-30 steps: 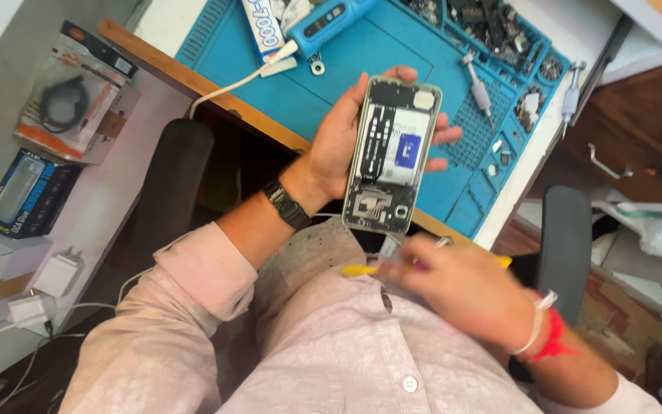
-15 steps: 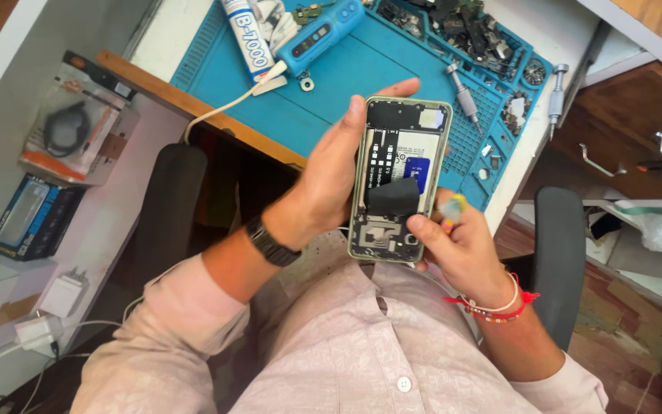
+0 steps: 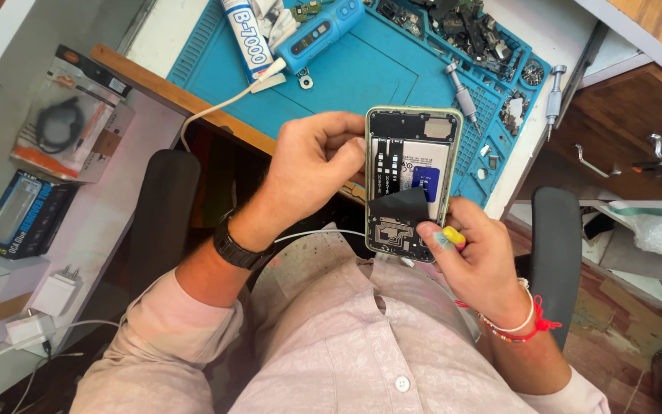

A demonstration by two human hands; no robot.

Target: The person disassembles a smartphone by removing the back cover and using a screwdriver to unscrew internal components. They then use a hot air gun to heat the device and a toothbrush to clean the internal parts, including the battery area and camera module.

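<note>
While the left hand [image 3: 312, 165] grips the opened phone [image 3: 411, 184] above the lap, the right hand [image 3: 473, 257] pinches a black flap [image 3: 400, 205] with a small yellow tool [image 3: 453, 236]; pulling hard could tear it.

- The opened phone [image 3: 411, 184] has a pale green frame, a black inside, a white middle panel and a blue patch.
- A black flap [image 3: 400, 205] lies across its middle; below it, a grey pattern of thin looping lines.
- The tool [image 3: 450, 236] in the right hand [image 3: 473, 264] is yellow with a red tip.
- The mat [image 3: 362, 84] on the bench is teal blue, with a grid of small squares along its edge.
- The glue tube [image 3: 245, 34] is white with blue print.
- The shirt [image 3: 346, 337] is pale pink with a faint mottled pattern.
- The watch [image 3: 235, 249] on the left wrist is black.
- The right wrist's bracelets [image 3: 519, 326] are red and white.
</note>
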